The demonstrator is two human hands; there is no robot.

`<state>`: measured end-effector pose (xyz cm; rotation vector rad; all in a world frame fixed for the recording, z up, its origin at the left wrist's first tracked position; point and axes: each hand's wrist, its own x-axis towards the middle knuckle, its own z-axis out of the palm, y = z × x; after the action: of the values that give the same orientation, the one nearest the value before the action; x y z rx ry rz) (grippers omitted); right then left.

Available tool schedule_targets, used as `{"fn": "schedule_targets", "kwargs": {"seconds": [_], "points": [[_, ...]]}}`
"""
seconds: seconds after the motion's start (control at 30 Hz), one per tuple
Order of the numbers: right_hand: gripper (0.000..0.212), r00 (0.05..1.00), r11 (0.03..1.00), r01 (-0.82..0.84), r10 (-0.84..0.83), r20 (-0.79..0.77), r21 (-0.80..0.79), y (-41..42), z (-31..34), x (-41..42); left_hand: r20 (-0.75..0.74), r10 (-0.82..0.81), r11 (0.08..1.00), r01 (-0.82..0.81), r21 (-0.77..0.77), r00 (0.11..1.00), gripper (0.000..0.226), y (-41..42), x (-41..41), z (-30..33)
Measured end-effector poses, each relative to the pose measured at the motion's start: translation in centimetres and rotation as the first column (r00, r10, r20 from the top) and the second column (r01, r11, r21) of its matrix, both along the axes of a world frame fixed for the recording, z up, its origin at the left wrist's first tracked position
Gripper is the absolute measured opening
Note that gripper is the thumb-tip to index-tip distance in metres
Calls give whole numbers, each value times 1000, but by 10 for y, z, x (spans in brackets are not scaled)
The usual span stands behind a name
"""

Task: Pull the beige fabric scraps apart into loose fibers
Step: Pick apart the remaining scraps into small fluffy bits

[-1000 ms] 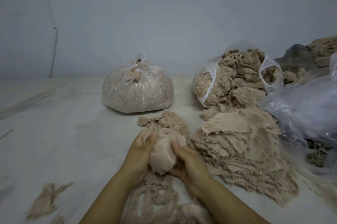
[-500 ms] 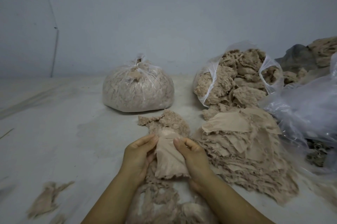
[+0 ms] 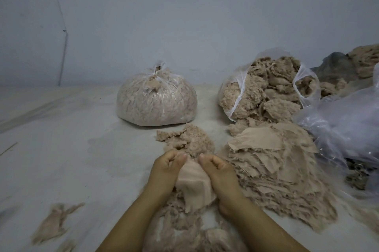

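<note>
while both hands work close together over the floor, the left hand [image 3: 167,167] and the right hand [image 3: 218,171] each pinch the top edge of one beige fabric scrap [image 3: 193,185], thumbs and curled fingers clamped on the cloth with only a narrow gap between the thumbs. the scrap hangs down between the wrists, smooth and still whole, its lower corner reaching a heap of loose fibers [image 3: 184,229] that lies under the forearms.

taking the held scrap as the landmark: just beyond it sits a small clump of fluffed fibers [image 3: 187,139] on the pale floor [image 3: 78,149]. to its right, touching the right hand's side, spreads a flat stack of beige scraps [image 3: 276,161] with frayed edges. farther beyond and a little left stands a tied clear bag [image 3: 156,100] packed with fiber. beyond and to the right lies an open clear bag [image 3: 266,91] spilling fluffed material toward the stack. at the far right a crumpled sheet of clear plastic [image 3: 344,126] overlaps the stack's edge. near left of the scrap, well apart, a stray tuft [image 3: 55,223] lies on the floor. a plain pale wall [image 3: 164,15] rises behind the bags.
</note>
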<state>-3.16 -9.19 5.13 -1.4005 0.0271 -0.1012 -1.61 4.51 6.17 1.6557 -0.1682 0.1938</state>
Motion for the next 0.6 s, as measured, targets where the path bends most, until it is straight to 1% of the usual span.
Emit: {"fn": "schedule_targets", "kwargs": {"seconds": [0.07,0.13,0.2,0.23,0.4,0.47,0.53,0.6], "points": [[31,983,983,185,-184,-20,9,-5,0,7,-28,65,995,-67,-74,997,25,1,0,5],[33,966,966,258,-258,-17,-1,-9,-1,11,-50,82,986,-88,-144,995,28,3,0,9],[33,969,969,246,-247,-22,-23,-7,-3,12,-66,57,980,-68,-185,996,23,2,-2,12],[32,970,970,241,-241,-34,-6,-6,-4,12,-77,38,977,-53,-209,996,22,2,-3,13],[23,936,921,349,-336,-102,170,-7,0,13,-123,-92,954,52,-294,988,26,2,-7,15],[22,930,906,368,-354,-100,211,-7,2,13,-132,-88,941,38,-337,987,24,1,-6,16],[23,922,896,387,-375,-98,217,-3,4,13,-142,-80,916,16,-402,987,24,1,-6,17],[26,929,897,370,-355,-108,241,0,5,12,-154,-94,877,9,-480,984,25,2,-6,20]]}}
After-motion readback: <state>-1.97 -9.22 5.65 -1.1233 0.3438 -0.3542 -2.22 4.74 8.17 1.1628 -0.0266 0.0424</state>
